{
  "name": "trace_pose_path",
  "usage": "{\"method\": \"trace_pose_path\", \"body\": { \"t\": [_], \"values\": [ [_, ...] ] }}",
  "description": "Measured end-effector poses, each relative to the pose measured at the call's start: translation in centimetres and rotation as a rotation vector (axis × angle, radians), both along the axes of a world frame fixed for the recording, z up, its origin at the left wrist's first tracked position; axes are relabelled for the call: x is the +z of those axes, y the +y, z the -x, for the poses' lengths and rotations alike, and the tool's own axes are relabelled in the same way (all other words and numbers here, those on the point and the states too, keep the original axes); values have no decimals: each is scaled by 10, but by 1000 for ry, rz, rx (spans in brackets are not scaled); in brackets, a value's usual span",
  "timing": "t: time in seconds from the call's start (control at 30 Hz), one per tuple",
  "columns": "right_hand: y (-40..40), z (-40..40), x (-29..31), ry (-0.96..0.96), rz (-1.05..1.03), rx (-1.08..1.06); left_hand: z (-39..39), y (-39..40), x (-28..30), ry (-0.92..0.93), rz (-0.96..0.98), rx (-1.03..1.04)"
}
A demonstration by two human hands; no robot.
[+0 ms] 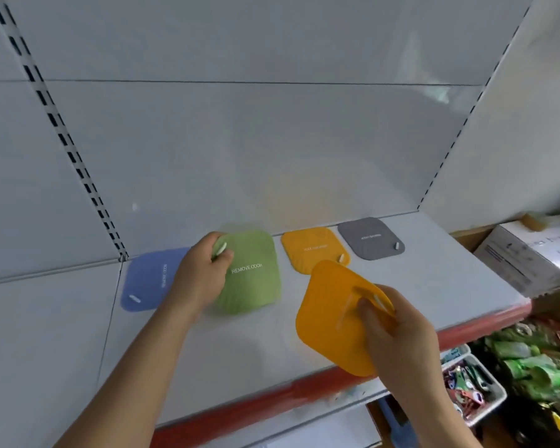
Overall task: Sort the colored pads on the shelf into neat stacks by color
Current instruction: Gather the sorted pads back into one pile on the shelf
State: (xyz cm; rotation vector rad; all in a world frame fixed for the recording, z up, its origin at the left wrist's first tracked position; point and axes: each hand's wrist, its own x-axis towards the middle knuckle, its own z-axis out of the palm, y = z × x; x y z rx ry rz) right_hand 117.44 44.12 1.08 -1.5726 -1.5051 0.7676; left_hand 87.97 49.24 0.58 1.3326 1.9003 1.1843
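On the white shelf [256, 344] lie a blue pad [149, 279] at the left, a green pad [253, 273] in the middle, an orange pad [314, 248] and a grey pad [370, 237] toward the back right. My left hand [201, 276] grips the green pad at its upper left corner, by the white loop. My right hand [398, 331] holds a second orange pad [330, 315] tilted above the shelf's front, pinching it at its right edge. This pad hangs in front of the lying orange pad.
The shelf has a red front edge [272, 399] and a white back wall with slotted uprights [55, 124]. A white box [537, 257] sits at the right. Below right, bins [476, 386] hold green packaged goods.
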Motion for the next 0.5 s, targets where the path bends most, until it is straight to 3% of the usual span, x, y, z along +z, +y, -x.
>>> {"method": "trace_pose_path", "body": {
  "t": [0.1,0.5],
  "values": [
    [25,-4,-1,-38,-3,7,0,24,-8,15,20,2],
    [99,-13,-14,-23,47,149,-6,60,-30,385,209,164]
  ]
}}
